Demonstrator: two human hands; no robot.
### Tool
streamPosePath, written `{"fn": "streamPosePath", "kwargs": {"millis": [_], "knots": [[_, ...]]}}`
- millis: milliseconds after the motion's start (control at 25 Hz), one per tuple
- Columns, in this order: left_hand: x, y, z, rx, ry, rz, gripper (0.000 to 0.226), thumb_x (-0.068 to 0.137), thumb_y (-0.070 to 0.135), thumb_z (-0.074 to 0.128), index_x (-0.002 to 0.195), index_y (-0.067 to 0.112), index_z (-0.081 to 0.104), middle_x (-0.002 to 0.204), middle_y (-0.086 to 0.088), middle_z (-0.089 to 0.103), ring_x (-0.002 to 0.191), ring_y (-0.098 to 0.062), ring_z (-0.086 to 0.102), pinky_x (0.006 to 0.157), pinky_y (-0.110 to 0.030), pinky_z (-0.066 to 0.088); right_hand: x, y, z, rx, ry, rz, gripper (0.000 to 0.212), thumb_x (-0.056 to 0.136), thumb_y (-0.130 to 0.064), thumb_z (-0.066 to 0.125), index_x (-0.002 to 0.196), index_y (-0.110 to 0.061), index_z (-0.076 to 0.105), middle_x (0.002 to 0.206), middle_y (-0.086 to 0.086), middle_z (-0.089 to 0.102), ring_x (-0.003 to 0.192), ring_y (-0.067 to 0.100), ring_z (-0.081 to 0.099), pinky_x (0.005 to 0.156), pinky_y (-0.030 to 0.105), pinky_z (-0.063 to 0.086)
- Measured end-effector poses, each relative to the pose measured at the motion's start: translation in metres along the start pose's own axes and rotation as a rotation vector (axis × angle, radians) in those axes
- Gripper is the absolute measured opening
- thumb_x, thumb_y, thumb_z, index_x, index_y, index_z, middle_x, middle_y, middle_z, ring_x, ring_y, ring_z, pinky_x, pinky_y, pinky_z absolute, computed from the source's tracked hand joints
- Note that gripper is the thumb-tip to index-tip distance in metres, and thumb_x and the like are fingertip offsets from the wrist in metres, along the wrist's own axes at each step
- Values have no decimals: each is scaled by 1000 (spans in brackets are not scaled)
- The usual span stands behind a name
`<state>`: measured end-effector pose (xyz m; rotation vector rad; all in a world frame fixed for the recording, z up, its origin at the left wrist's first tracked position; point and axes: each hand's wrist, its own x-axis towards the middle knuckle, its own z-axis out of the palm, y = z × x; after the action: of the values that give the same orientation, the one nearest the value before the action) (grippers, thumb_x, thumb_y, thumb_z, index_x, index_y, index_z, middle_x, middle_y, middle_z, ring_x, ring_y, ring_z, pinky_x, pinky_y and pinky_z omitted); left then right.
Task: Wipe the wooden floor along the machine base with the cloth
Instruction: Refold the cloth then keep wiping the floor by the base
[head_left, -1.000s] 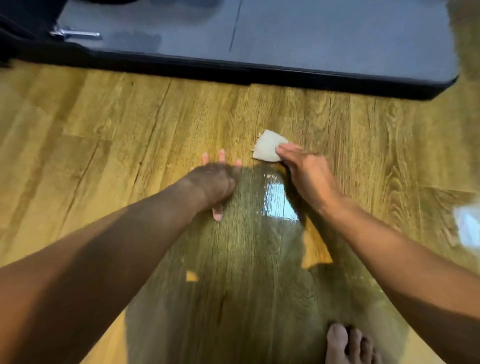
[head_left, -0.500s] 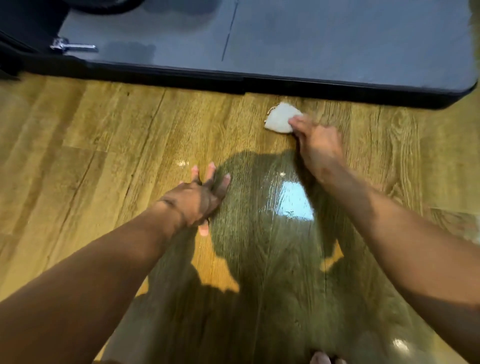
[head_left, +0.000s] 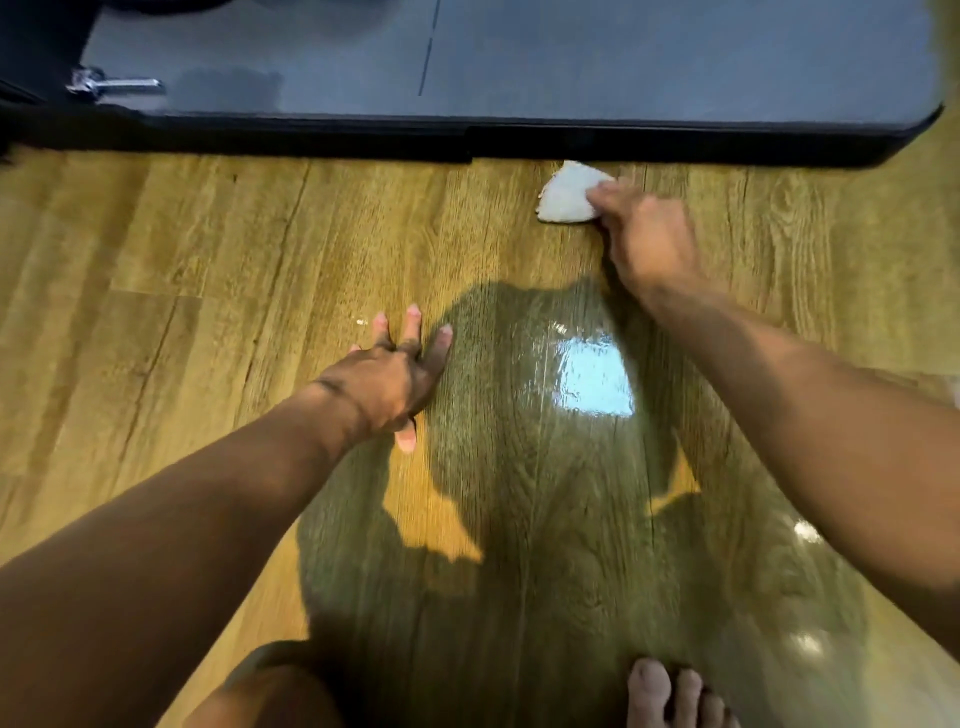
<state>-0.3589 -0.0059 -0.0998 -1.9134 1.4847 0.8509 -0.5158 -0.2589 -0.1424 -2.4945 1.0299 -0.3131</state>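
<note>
Our right hand (head_left: 644, 244) has its fingers curled over the near edge of the cloth (head_left: 566, 195), gripping it and pressing it onto the wooden floor (head_left: 208, 249). The small pale cloth sits tight against the black lip of the machine base (head_left: 467, 140). Its far corner seems to touch that lip, though blur leaves us unsure. Our left hand (head_left: 389, 379) lies flat on the boards well short of the base, fingers straight and spread. It holds nothing and appears to prop our weight.

To wipe this strip well, we judge that the stroke should run parallel to the lip, with the cloth's edge tucked into the seam where dust would gather. Because the cloth is small, even downward pressure and overlapping passes matter more than speed. Our knuckles need to stay low enough to clear the overhang. The boards look glossy near the bright glare, so the bracing hand is best kept planted before we stretch further.

The right arm reaches far forward from the lower right, nearly straight. The left arm comes in from the lower left, palm down and wrist bent back. A bare foot (head_left: 670, 696) shows at the bottom edge.
</note>
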Motion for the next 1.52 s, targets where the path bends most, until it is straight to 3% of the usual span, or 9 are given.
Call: {"fn": "streamPosePath", "kwargs": {"millis": [80, 240, 320, 480, 760, 960, 1040, 1240, 1520], "knots": [[2, -3, 3, -18, 26, 3, 118, 83, 18, 71, 143, 25, -30, 140, -16, -40, 138, -45, -17, 114, -54, 19, -65, -17, 8, 59, -25, -67, 39, 96, -8, 45, 132, -17, 54, 138, 1, 52, 129, 22, 46, 105, 23, 36], [6, -11, 6, -137, 53, 30, 101, 91, 21, 60, 146, 31, -24, 153, -13, -26, 140, -41, -19, 115, -56, 13, -184, -35, 6, 62, -172, -472, 48, 80, 11, 63, 123, -11, 62, 127, 5, 61, 122, 24, 54, 104, 42, 42], [7, -10, 4, -58, 57, 30, 107, 87, 23, 65, 147, 27, -23, 153, -17, -26, 139, -43, -17, 115, -55, 14, -152, -27, -1, 36, -247, -405, 43, 85, 7, 58, 124, -13, 61, 130, 4, 58, 124, 23, 52, 105, 45, 42], [4, -2, -5, 18, 15, -25, 130, 68, 40, 81, 147, 26, -22, 153, -18, -27, 140, -46, -10, 113, -54, 16, -109, -39, 0, 211, -105, -112, 23, 93, -5, 54, 109, -12, 70, 119, 7, 66, 114, 23, 59, 104, 42, 39], [7, -7, -5, 20, 87, -20, 135, 56, 40, 88, 149, 28, -10, 156, -19, -17, 141, -49, 2, 110, -54, 22, -263, -35, 2, 98, -369, -543, 46, 89, -8, 59, 132, -23, 54, 139, -4, 51, 133, 14, 41, 113, 36, 28], [0, 2, -7, -12, 152, -21, 124, 56, 48, 86, 149, 27, 6, 156, -21, 6, 136, -45, 25, 106, -53, 32, -189, -39, -2, 47, -231, -155, 42, 92, 3, 53, 129, -17, 58, 138, 2, 52, 131, 22, 44, 103, 46, 42], [1, 17, -13, -115, 247, 27, 115, 59, 57, 80, 149, 29, 14, 156, -16, 15, 135, -38, 32, 106, -51, 35, -240, -46, -1, -31, -127, -231, 47, 82, 5, 65, 125, -14, 61, 133, 4, 56, 124, 22, 52, 95, 45, 50], [21, 55, -45, -205, 221, -52, 121, 64, 53, 80, 150, 37, -3, 159, -7, -10, 144, -38, 5, 111, -56, 22, -281, -23, -12, 105, -249, -600, 40, 86, 0, 52, 123, -13, 62, 131, 2, 58, 127, 21, 49, 104, 43, 42], [37, 62, -49, -217, 121, -58, 130, 64, 40, 85, 149, 34, -14, 155, -12, -23, 140, -47, -11, 109, -64, 22, -96, 9, -21, 48, -21, -63, 31, 97, -14, 52, 126, -20, 58, 138, 0, 51, 122, 13, 53, 108, 23, 35]]}}
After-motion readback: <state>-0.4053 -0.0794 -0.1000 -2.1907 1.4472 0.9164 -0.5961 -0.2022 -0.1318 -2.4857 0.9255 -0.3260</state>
